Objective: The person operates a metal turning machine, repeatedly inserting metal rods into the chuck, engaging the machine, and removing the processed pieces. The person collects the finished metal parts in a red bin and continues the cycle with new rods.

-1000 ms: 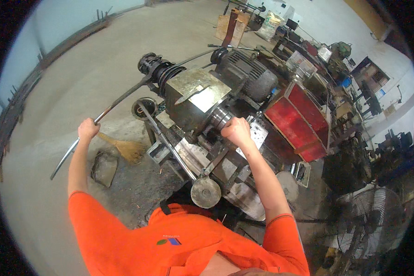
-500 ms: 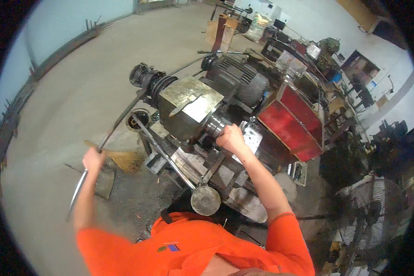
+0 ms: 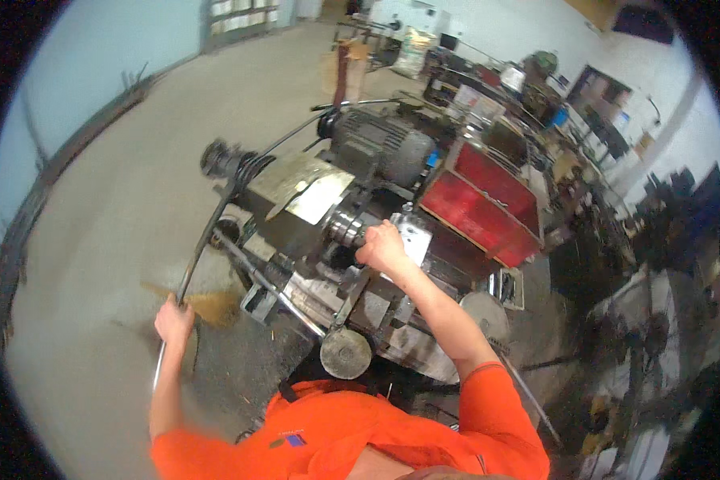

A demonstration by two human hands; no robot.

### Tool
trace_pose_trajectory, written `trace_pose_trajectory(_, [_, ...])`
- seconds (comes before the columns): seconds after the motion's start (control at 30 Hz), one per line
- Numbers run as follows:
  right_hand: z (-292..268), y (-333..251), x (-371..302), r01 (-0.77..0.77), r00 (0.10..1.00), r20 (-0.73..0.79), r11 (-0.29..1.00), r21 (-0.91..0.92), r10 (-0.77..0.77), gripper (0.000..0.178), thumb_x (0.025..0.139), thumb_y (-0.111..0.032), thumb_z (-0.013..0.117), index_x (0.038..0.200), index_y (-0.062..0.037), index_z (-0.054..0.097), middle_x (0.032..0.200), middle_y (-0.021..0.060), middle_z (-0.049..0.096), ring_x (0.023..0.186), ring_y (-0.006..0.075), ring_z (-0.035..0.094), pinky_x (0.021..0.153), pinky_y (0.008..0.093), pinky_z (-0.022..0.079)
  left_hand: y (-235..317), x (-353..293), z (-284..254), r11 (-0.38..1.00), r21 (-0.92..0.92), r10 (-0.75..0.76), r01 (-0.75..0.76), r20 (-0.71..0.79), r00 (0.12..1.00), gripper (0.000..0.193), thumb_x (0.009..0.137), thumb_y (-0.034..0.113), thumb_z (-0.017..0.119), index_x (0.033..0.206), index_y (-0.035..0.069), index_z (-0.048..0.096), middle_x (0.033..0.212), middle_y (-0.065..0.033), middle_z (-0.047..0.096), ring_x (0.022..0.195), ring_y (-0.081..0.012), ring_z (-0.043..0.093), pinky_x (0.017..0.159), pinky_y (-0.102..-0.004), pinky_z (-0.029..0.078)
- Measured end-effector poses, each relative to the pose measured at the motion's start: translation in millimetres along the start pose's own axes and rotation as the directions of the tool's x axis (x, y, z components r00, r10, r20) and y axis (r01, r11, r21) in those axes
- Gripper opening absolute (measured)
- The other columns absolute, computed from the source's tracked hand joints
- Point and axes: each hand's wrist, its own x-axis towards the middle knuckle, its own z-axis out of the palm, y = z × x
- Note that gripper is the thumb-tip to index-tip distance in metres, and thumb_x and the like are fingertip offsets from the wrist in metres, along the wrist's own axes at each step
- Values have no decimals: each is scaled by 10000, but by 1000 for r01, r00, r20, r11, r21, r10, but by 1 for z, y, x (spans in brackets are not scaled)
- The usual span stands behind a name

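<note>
Head view: left hand (image 3: 174, 318) clenched around a long metal rod (image 3: 204, 240), low at the left over the concrete floor (image 3: 112, 176); rod running up to the pulley end of the lathe (image 3: 328, 216). Right hand (image 3: 382, 246) closed on the chuck (image 3: 346, 230) at the machine's middle. Grey motor (image 3: 380, 144) behind; red tray (image 3: 480, 200) to the right; round handwheel (image 3: 346, 353) at the near edge.

Grey, oil-dark lathe (image 3: 312, 240) with a dull brass-yellow cover plate (image 3: 300, 188) at twelve o'clock of centre. Bright red tray (image 3: 480, 200) at two o'clock. Orange shirt (image 3: 352, 432) with a small blue-and-red chest patch at six. Pale grey concrete floor (image 3: 112, 184), light blue wall (image 3: 72, 72) at ten.
</note>
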Motion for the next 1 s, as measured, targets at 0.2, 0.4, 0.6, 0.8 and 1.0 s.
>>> trace_pose_trajectory(0.2, [-112,44,-27,-202,976,87,979,0,201,205,532,-233,580,582,-40,630,661,164,609,777,329,554,756,377,464,-34,9,18,983,-22,181,-182,-47,982,312,691,279,633,876,36,569,760,-160,605,743,-343,586,666,-440,464])
trace_pose_trajectory(0.4, [-153,146,-37,-399,860,-386,911,-102,334,405,577,-192,601,969,-94,625,1145,197,479,1021,356,466,866,419,422,42,29,-23,826,246,511,-507,49,858,372,724,240,628,1007,8,563,719,-157,604,647,-339,588,599,-410,466])
trace_pose_trajectory(0.6, [-141,84,-73,-108,895,-414,981,159,166,499,544,-171,620,1033,-76,595,1218,221,449,1025,375,500,876,405,420,177,-13,-22,516,-322,851,-794,89,518,307,771,222,605,1029,58,581,753,-153,625,666,-299,604,605,-378,473])
trace_pose_trajectory(0.8, [-120,80,-233,-320,895,-154,843,432,418,422,555,-124,587,968,-39,613,1158,176,519,928,339,562,782,352,464,198,-39,13,453,-370,876,-811,354,328,256,795,194,576,989,29,599,798,-170,627,748,-335,605,653,-388,471])
trace_pose_trajectory(1.0, [-121,104,-481,-921,362,-69,369,126,929,402,586,-194,596,961,-54,636,930,168,622,836,275,609,756,338,483,172,-14,75,608,-503,794,-615,416,444,302,844,193,549,1036,-37,585,897,-147,643,783,-194,614,711,-299,460])
